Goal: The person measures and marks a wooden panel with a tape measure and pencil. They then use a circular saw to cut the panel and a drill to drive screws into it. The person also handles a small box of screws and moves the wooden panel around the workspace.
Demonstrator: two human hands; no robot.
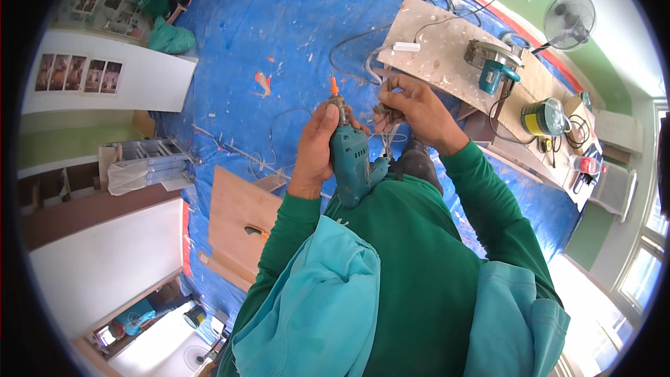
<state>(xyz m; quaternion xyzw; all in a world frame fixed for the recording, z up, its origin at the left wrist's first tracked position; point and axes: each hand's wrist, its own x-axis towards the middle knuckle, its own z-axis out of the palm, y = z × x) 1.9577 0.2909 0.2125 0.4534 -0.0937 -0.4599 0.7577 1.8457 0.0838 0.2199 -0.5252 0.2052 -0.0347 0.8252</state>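
A teal power drill point(350, 157) lies against my front with its nose pointing away from me. My left hand point(317, 143) is closed around its front end, thumb beside the metal chuck point(338, 105). An orange-tipped bit point(333, 85) sticks out of that chuck. Just to the right, my right hand point(419, 112) is bent in a pinch, apart from the drill. Between its fingertips is a small dark metal-looking piece point(380, 109), too small to name. The drill's handle is partly hidden against my green shirt.
Blue sheeting point(237, 21) covers the floor, with cables across it. A low work table point(426, 35) at the right bears a circular saw point(495, 70) and a paint bucket point(544, 119). A fan point(569, 19) stands behind. Wooden board point(237, 202) and folded ladder point(150, 152) lie left.
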